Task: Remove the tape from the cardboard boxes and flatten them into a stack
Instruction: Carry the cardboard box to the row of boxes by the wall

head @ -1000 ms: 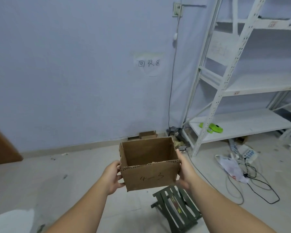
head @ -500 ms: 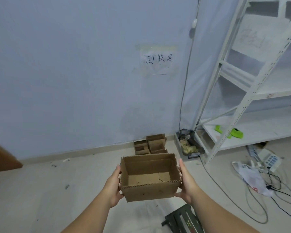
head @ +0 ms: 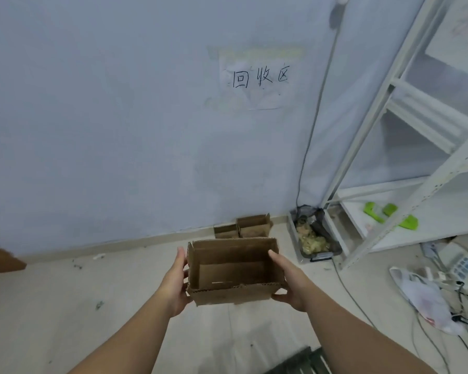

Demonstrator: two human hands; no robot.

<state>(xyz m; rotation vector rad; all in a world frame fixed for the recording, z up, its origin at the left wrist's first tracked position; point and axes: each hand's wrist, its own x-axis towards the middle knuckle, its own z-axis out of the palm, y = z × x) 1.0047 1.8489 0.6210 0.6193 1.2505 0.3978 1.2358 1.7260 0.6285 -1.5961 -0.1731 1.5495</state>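
One brown panel (head: 0,261) occupies the far left edge, standing on the floor (head: 65,306) against the wall (head: 92,130). Right of it, the left hand (head: 176,283) grasps the left end wall of the cardboard box (head: 235,295): fingers laid along the wall, thumb hooked at the near lower corner. The cardboard box is held in the air above the floor at centre view, open top facing up (inner bottom flaps visible), long side toward the camera. Beyond it, two smaller boxes (head: 250,228) stand on the floor, touching each other, at the base of the wall. Above them, a paper sign (head: 254,82) with three handwritten characters is fixed to the wall. The right hand (head: 288,286) grasps the right end wall of the cardboard box likewise: one finger extended along the upper edge, thumb wrapped at the near lower corner. A dark slatted object (head: 305,364) is cut off by the bottom edge. A cable (head: 312,136) runs down the wall toward a tray (head: 322,255) of yellowish debris on the floor, just beside the foot of a white shelf rack (head: 376,101). Green items (head: 376,211) lie on its lowest shelf. A plastic bag (head: 427,300) lies on the floor at far right among loose cords.
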